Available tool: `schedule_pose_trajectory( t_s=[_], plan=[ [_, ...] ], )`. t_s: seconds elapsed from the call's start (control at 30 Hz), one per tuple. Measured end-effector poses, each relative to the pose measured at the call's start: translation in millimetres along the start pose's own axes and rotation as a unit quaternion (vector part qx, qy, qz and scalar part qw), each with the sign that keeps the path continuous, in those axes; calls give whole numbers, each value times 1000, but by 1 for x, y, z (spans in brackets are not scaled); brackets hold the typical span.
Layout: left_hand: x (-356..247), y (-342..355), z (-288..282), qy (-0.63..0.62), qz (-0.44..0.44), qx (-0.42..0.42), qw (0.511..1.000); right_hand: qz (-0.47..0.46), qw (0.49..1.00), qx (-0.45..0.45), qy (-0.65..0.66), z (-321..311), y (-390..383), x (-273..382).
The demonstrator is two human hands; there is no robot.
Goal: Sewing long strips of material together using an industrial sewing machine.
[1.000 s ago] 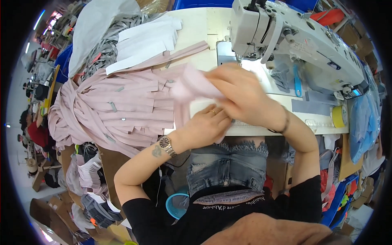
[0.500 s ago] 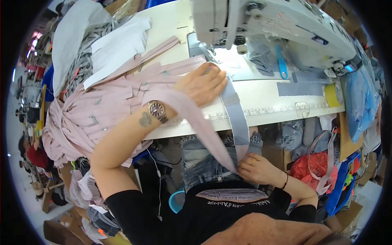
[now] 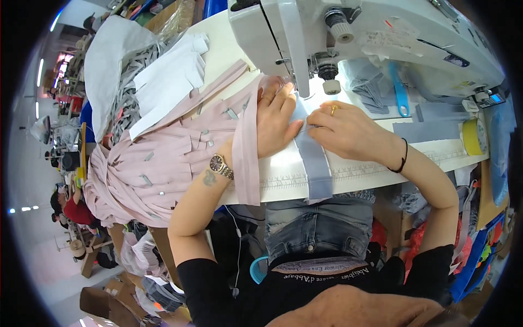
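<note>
My left hand [image 3: 275, 121] lies flat with fingers stretched over pink fabric beside the head of a white sewing machine [image 3: 289, 38]. A long pink fabric strip [image 3: 247, 169] loops over my left wrist and hangs to the table's front edge. My right hand [image 3: 348, 131] has its thumb and fingers pinched on a blue-grey fabric strip [image 3: 315, 163], just in front of the machine's presser area. That strip runs towards me to the front edge. My left hand and the machine hide where the strip meets the pink fabric.
Gathered pink fabric pieces [image 3: 174, 150] spread over the table's left side, with white cut pieces [image 3: 170, 71] behind. A blue tool [image 3: 400, 92], grey-blue scraps [image 3: 427, 131] and a yellow tape roll [image 3: 474, 137] sit at right. A ruler [image 3: 376, 173] runs along the front.
My right hand has risen from my lap to the table near the machine and now pinches the blue-grey strip. The pink strip's loop has swung back towards my left wrist.
</note>
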State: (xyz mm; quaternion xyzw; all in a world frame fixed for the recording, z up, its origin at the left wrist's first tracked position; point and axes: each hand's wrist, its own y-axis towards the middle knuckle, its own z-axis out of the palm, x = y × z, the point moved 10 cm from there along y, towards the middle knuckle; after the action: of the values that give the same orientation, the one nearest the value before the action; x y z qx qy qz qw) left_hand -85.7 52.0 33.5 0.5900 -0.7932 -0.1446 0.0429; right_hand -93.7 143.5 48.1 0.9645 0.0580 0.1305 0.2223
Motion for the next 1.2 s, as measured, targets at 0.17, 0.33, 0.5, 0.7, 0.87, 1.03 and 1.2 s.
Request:
schedule_pose_trajectory(
  t_s=[0.17, 0.33, 0.5, 0.7, 0.87, 1.03, 1.2],
  plan=[
    [12, 4, -3, -58, -5, -40, 997, 18, 999, -42, -8, 0, -2, -9],
    [26, 9, 4, -119, -26, -12, 993, 28, 995, -81, -43, -6, -4, -11],
    [34, 5, 5, -159, -32, -23, 986, 43, 995, -87, -34, -9, -4, -13],
    [-9, -13, -12, -139, 82, -52, 985, 87, 994, -37, -44, -1, -8, -25],
    [1, -11, -11, -153, 47, -32, 987, 123, 989, -8, -75, 6, -10, -33],
    [10, -5, -8, -133, 27, -39, 990, 163, 983, 13, -80, 10, -9, -39],
    [16, 4, -13, -119, 31, -57, 991, 169, 980, 15, -107, 7, -8, -35]
  ],
)
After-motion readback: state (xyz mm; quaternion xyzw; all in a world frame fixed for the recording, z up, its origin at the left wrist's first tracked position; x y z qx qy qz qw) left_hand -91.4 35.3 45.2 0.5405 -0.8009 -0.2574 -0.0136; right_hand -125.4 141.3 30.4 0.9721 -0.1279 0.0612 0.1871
